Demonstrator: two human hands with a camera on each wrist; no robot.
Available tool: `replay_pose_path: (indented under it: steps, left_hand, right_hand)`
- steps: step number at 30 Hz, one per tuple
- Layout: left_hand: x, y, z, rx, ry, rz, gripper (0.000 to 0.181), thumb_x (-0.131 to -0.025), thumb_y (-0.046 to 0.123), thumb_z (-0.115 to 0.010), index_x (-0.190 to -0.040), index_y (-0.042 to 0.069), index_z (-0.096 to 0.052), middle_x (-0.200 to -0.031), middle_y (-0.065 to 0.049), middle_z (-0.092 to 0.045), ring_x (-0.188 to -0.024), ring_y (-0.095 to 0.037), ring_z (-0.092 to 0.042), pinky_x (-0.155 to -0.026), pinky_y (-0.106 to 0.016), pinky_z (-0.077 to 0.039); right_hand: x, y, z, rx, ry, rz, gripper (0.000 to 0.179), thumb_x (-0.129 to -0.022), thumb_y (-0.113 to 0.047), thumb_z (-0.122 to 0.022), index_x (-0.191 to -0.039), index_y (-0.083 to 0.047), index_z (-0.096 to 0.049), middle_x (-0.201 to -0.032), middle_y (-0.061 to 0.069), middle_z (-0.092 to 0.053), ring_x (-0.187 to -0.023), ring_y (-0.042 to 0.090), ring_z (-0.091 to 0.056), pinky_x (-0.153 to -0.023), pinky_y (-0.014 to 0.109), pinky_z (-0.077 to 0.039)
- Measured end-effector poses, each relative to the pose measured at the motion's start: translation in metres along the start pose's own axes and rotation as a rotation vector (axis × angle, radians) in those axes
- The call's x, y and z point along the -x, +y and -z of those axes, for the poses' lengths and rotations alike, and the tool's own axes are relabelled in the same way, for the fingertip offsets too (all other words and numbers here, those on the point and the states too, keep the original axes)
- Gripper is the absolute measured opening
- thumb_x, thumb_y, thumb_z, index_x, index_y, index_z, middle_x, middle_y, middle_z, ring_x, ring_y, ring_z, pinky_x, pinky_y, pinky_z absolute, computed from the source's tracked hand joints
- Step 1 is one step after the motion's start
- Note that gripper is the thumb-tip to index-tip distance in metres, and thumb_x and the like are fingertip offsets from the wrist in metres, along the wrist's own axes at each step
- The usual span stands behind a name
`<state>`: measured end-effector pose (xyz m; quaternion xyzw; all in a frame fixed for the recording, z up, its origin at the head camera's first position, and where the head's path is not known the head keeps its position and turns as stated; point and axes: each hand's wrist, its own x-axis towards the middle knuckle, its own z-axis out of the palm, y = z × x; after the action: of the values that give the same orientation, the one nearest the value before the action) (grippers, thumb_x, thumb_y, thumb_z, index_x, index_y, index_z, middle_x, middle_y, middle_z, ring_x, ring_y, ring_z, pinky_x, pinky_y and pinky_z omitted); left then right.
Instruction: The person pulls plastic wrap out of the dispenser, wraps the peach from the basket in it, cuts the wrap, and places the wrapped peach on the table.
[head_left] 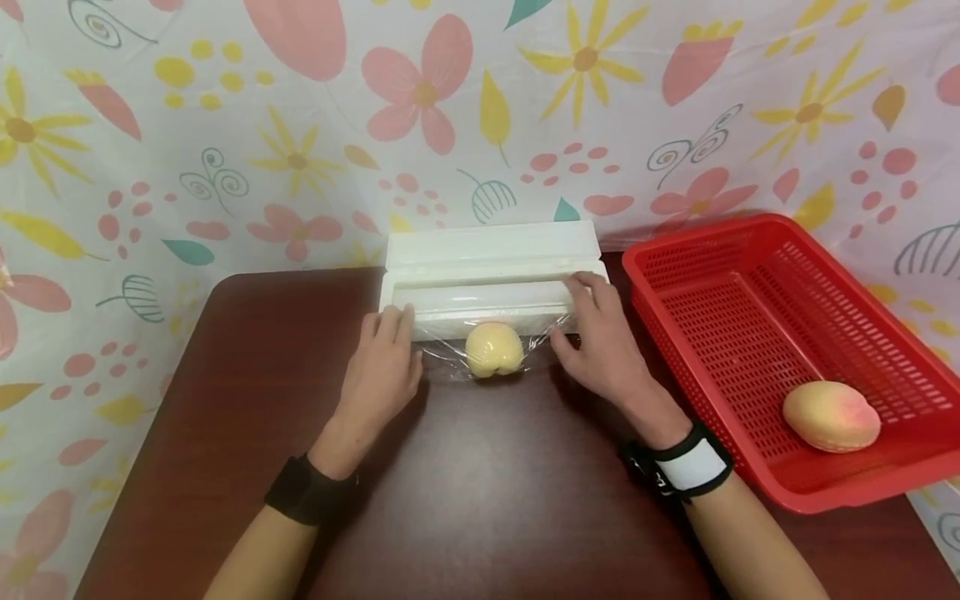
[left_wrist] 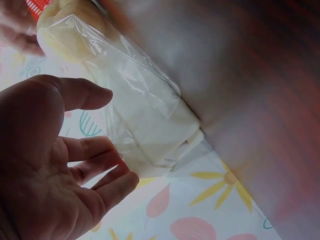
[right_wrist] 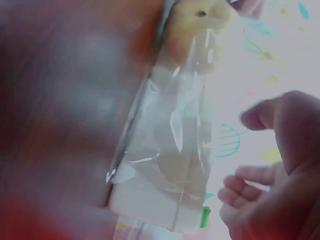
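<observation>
A white cling film dispenser (head_left: 498,322) lies at the back of the table, its lid (head_left: 495,243) raised and a film roll (head_left: 483,297) inside. Clear cling film (head_left: 446,354) stretches from its front over a round yellow apple-like fruit (head_left: 494,348) with a dimple. My left hand (head_left: 382,367) has its fingertips at the dispenser's left front corner, fingers loosely bent, thumb apart. At the right end, my right hand (head_left: 603,342) has its fingers spread over the dispenser, thumb near the film's edge. In the wrist views, neither hand pinches the film.
To the right stands a red perforated basket (head_left: 675,350), with a yellow-pink peach-like fruit (head_left: 831,416) in it. The dark brown table (head_left: 465,500) ends at a floral cloth (head_left: 300,125) behind and at the left.
</observation>
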<state>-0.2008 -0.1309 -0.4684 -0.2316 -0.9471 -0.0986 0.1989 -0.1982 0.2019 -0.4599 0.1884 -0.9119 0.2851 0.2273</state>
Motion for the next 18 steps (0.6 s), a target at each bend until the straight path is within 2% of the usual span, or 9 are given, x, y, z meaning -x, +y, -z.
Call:
replay_pose_path:
  steps: [2, 6, 13, 18]
  left_hand:
    - [0.000, -0.001, -0.001, 0.000, 0.002, -0.002, 0.066, -0.091, 0.012, -0.075, -0.149, -0.009, -0.050, -0.127, -0.021, -0.053, -0.113, -0.041, -0.050, -0.081, -0.043, -0.058]
    - [0.000, -0.003, -0.002, -0.001, -0.004, -0.003, 0.066, -0.091, 0.012, -0.074, -0.149, -0.009, -0.050, -0.128, -0.021, -0.053, -0.112, -0.041, -0.049, -0.084, -0.043, -0.057]
    - [-0.001, -0.004, -0.002, -0.003, -0.007, -0.005, 0.066, -0.090, 0.011, -0.074, -0.148, -0.010, -0.050, -0.125, -0.022, -0.053, -0.109, -0.041, -0.049, -0.086, -0.044, -0.055]
    - [-0.001, -0.004, -0.003, -0.005, -0.003, -0.007, 0.067, -0.089, 0.010, -0.076, -0.147, -0.010, -0.051, -0.125, -0.022, -0.054, -0.108, -0.041, -0.049, -0.088, -0.045, -0.053]
  right_hand:
    - [-0.002, 0.000, 0.003, -0.005, 0.064, -0.035, 0.069, -0.088, -0.011, -0.078, -0.146, 0.011, -0.049, -0.142, 0.031, -0.047, -0.130, 0.047, -0.046, -0.109, 0.057, -0.041]
    - [-0.005, 0.002, 0.008, 0.008, 0.129, -0.081, 0.064, -0.090, -0.015, -0.078, -0.142, 0.011, -0.051, -0.140, 0.031, -0.049, -0.131, 0.046, -0.046, -0.111, 0.057, -0.040]
    - [-0.006, 0.007, 0.010, 0.018, 0.117, -0.144, 0.058, -0.093, -0.016, -0.076, -0.138, 0.012, -0.053, -0.138, 0.031, -0.051, -0.128, 0.046, -0.049, -0.109, 0.057, -0.042]
    - [-0.004, 0.012, 0.008, 0.031, 0.122, -0.128, 0.044, -0.093, -0.012, -0.074, -0.130, 0.008, -0.061, -0.129, 0.028, -0.055, -0.119, 0.045, -0.052, -0.100, 0.056, -0.045]
